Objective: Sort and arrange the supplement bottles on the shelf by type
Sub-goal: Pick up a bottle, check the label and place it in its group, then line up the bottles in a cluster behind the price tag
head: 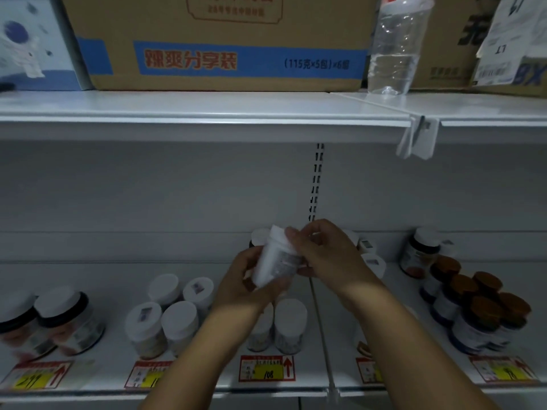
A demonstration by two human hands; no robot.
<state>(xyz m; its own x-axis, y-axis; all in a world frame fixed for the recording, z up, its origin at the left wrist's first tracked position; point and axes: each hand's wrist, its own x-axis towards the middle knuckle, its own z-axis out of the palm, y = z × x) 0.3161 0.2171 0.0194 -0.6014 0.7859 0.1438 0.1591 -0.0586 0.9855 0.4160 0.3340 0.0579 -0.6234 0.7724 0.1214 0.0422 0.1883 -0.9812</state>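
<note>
Both hands grip one white bottle (273, 261) above the shelf (296, 383) — left hand (251, 279) curled round its base, right hand (322, 253) wrapped over its capped end. It tilts, cap up. Below the left wrist stand white-capped bottles (174, 321); right of the right hand, brown-capped ones (485, 303).

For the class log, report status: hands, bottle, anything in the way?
Left hand and right hand both grip white bottle, tilted above shelf. White-capped bottles stand directly below.
</note>
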